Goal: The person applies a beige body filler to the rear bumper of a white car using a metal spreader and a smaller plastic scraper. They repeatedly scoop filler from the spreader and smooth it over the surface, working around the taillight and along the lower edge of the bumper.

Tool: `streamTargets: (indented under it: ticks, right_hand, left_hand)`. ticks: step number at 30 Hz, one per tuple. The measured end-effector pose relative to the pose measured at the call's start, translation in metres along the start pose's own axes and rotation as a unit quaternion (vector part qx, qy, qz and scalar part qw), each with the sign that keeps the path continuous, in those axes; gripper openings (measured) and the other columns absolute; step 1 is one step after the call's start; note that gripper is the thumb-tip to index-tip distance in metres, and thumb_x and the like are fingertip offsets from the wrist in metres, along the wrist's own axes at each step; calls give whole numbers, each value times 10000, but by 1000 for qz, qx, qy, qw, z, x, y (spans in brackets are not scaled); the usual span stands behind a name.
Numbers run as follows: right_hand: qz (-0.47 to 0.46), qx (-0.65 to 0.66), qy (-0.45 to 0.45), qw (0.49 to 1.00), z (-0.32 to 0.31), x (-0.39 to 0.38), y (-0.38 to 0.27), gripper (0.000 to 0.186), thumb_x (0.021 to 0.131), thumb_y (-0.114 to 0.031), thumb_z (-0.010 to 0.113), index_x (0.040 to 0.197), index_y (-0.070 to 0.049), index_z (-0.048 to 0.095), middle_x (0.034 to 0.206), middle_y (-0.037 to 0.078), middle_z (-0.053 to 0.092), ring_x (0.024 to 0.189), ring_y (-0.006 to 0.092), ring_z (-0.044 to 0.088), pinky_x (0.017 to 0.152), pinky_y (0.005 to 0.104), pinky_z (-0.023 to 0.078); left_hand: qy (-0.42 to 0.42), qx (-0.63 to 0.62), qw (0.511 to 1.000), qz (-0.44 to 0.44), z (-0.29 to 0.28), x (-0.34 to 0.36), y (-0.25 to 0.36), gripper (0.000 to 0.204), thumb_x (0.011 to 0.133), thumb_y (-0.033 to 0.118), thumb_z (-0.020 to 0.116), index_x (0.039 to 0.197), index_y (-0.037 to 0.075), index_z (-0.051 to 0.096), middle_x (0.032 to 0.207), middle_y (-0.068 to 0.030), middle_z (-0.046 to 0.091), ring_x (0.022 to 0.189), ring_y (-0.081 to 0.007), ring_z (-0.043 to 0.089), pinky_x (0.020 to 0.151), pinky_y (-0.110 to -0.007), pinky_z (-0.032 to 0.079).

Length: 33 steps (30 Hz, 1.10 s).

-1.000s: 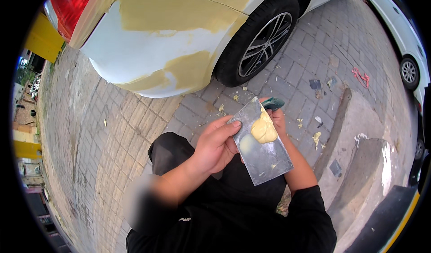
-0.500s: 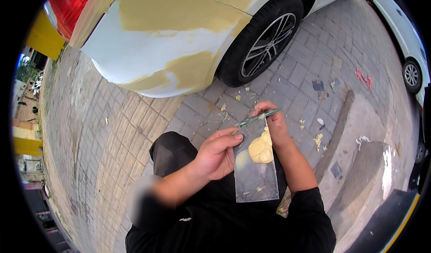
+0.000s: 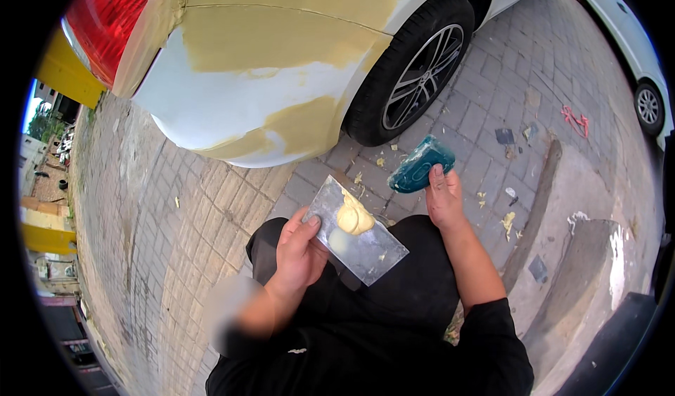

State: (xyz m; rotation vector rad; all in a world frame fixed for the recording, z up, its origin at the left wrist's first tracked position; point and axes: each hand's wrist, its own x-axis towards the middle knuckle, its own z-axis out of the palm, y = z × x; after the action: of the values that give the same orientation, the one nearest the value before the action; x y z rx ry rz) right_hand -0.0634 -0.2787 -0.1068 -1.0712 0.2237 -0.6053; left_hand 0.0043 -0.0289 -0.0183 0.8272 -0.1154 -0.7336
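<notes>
My left hand [image 3: 301, 252] is closed on one edge of a flat, greyish clear mixing plate [image 3: 373, 255], its thumb on top. A soft mound of pale yellow putty [image 3: 354, 217] lies on that plate, with a whitish smear beside it. In my right hand [image 3: 444, 199] is a dark green putty spreader [image 3: 420, 165], pinched at its near corner and smeared with pale residue. The spreader is raised apart from the plate, to its upper right. Ahead of both hands is a white car's rear corner [image 3: 211, 108], coated in tan filler patches [image 3: 281, 34].
The car's rear wheel [image 3: 425, 76] stands just beyond the spreader. Yellow putty scraps [image 3: 508, 224] dot the grey paving [image 3: 485, 108]. A concrete kerb block [image 3: 562, 206] lies to the right, and pink string [image 3: 574, 122] farther off. Another white car [image 3: 626, 37] is parked at far right.
My right hand has drawn the spreader away from the plate, up and to the right, turning its broad face into view. The plate has tilted and shifted left with my left hand.
</notes>
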Motion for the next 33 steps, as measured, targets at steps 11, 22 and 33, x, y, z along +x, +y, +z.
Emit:
streamTargets:
  ticks: [11,22,33]
  right_hand:
    - [-289,-220,-23,931,64,10,-78,254,894,-22,681,1135,31,623,1091,133,656,1017,229,639,903,367,507]
    - [-449,-440,-218,746,100,-4,-87,347,754,-61,651,1079,58,668,1062,157,643,962,323,639,810,404,559]
    - [-400,-468,-242,750,105,-2,-74,347,776,-91,623,1091,55,640,1072,143,631,999,319,613,882,415,527]
  left_hand:
    - [30,225,955,191,0,7,18,369,1056,190,432,1304,-76,494,1238,-156,634,1115,-233,630,961,-381,486]
    - [30,398,875,275,10,5,14,388,1067,163,404,1333,-117,437,1268,-199,573,1153,-256,585,999,-378,470]
    - [54,448,834,317,19,13,14,352,1048,119,422,1291,-122,504,1065,-155,666,939,-193,633,835,-304,494]
